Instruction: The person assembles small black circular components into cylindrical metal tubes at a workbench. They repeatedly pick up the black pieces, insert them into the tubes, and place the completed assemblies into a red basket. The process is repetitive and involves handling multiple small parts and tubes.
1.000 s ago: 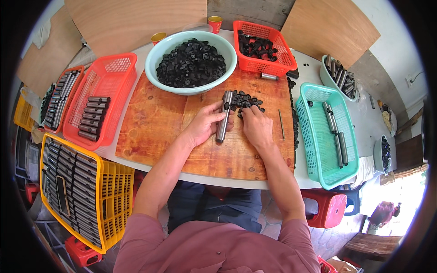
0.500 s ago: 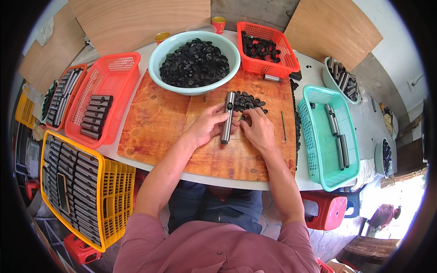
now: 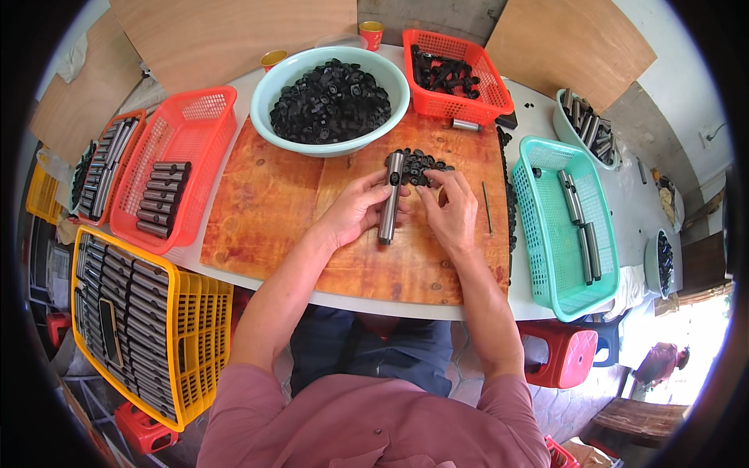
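Note:
My left hand (image 3: 356, 209) is closed around a shiny metal tube (image 3: 388, 210) with black fittings near its upper end. It holds the tube tilted above the brown wooden board (image 3: 265, 210). To the right of the tube, my right hand (image 3: 455, 212) has its thumb and bent forefinger apart at the near edge of a heap of small black plastic pieces (image 3: 425, 162). Nothing shows between those fingertips. A thin metal rod (image 3: 488, 208) lies on the board to the right of this hand.
A pale green bowl (image 3: 264, 93) of black parts stands behind the heap. Red baskets (image 3: 219, 129) with tubes are on the left, another red basket (image 3: 460, 109) at the back. A mint basket (image 3: 546, 269) with tubes stands right. A yellow crate (image 3: 199, 343) full of tubes is at lower left.
My right hand has moved slightly away from the tube, and its thumb and forefinger have spread beside the heap. The left hand keeps hold of the tube. The view has shifted slightly.

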Demonstrator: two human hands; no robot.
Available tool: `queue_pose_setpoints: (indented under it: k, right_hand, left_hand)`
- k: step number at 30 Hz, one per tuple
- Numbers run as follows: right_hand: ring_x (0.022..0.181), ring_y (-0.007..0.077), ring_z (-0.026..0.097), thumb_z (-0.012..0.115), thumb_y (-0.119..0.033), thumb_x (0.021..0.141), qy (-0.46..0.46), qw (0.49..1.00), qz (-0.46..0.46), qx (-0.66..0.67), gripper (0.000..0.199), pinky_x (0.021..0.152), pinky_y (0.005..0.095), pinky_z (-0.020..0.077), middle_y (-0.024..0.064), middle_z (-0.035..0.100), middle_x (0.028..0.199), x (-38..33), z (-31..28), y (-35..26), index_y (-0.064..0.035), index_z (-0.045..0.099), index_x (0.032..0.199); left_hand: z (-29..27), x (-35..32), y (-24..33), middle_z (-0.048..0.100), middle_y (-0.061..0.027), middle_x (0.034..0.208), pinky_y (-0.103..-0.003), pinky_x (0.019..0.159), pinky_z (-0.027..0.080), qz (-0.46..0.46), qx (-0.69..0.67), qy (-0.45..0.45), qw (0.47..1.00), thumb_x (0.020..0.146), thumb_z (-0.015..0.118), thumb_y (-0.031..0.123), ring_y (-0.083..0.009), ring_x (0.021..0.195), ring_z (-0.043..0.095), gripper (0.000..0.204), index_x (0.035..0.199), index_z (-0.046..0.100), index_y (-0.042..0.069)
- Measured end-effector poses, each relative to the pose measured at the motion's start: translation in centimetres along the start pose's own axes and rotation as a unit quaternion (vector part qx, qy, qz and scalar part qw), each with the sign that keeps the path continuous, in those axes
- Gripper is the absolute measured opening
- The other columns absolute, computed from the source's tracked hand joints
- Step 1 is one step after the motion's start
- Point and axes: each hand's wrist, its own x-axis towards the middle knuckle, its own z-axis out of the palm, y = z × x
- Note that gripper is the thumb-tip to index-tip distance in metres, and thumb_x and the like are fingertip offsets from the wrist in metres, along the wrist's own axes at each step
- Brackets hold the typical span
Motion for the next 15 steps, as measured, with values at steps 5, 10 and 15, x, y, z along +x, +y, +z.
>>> queue_pose_setpoints:
  k: [5,10,15]
  right_hand:
    - [0.069,0.0234,0.066,0.081,-0.008,0.084,0.020,0.993,-0.117,0.003,0.028,0.060,0.0345,0.0538,0.0092,0.067,0.095,-0.4,1.2,-0.6,-0.0065,0.073,0.112]
    - [0.071,0.0266,0.069,0.081,-0.007,0.084,0.035,0.985,-0.169,-0.025,0.028,0.061,0.0356,0.0554,0.0110,0.068,0.094,-0.2,1.3,-0.7,-0.0054,0.073,0.111]
    - [0.070,0.0261,0.067,0.079,-0.009,0.083,0.053,0.975,-0.205,-0.063,0.026,0.060,0.0372,0.0539,0.0057,0.066,0.089,-0.2,1.2,-0.9,-0.0083,0.072,0.109]
  left_hand:
    - [-0.2,-0.1,-0.5,0.068,-0.0092,0.119,-0.040,0.091,0.063,-0.005,0.034,-0.026,0.999,0.106,0.059,0.015,-0.0204,0.099,0.072,0.042,0.145,0.050,0.002]
    - [-0.8,0.4,-0.9,0.066,-0.0092,0.122,-0.041,0.093,0.061,0.001,0.020,-0.056,0.998,0.106,0.058,0.016,-0.0216,0.104,0.071,0.049,0.151,0.045,0.002]
    - [0.7,-0.2,-0.5,0.065,-0.0071,0.122,-0.037,0.093,0.060,-0.005,0.016,-0.037,0.999,0.108,0.055,0.017,-0.0185,0.102,0.069,0.044,0.148,0.049,0.003]
